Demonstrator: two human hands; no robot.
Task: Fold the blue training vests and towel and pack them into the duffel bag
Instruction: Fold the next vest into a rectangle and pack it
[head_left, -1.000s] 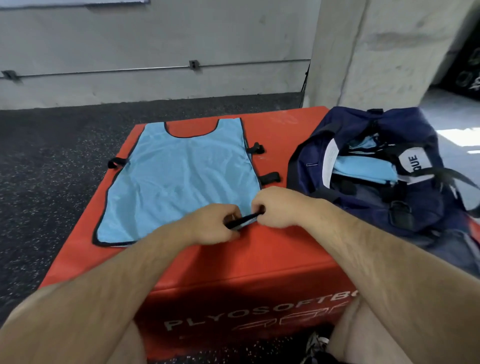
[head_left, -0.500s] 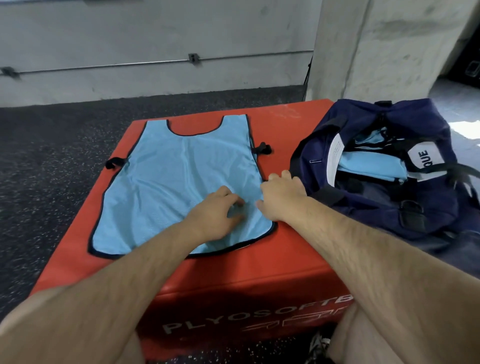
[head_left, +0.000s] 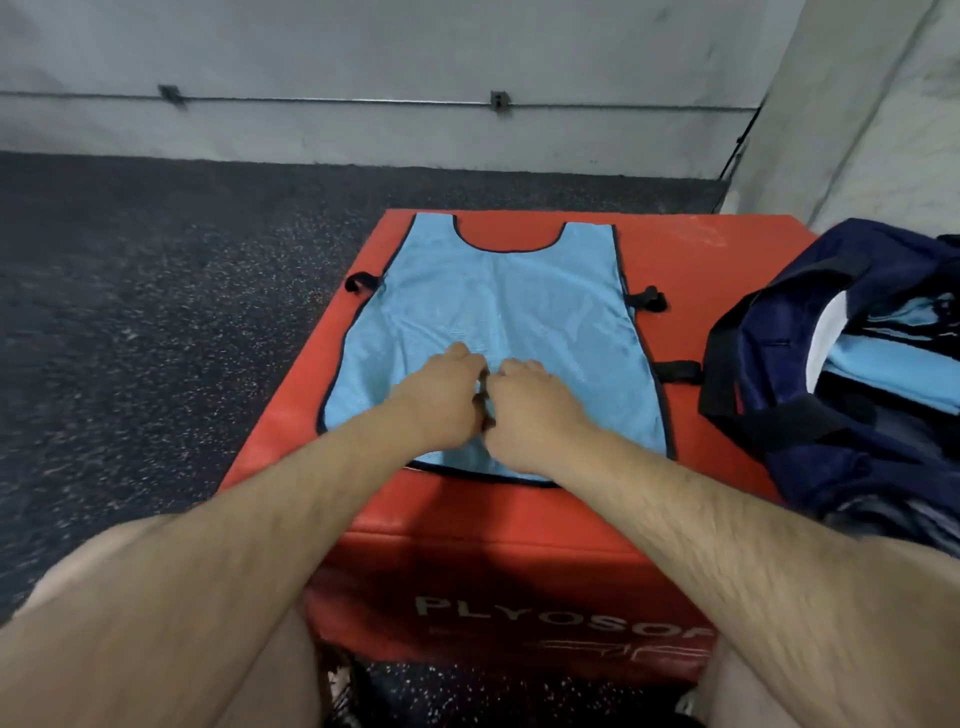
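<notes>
On the red plyo box the blue vest lies spread flat, likely for folding; left grip and right grip sit together on its lower middle, fingers bent, pinching or pressing I cannot tell; the duffel bag gapes alongside

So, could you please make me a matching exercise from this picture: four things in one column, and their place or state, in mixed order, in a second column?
Things
1. blue vest
2. duffel bag
3. red box
4. left hand and right hand

Places or states
A. open, at the right, light blue fabric inside
B. close together on the vest
C. spread flat on the box top
D. white letters on its front

Pairs: 1-C, 2-A, 3-D, 4-B
</notes>
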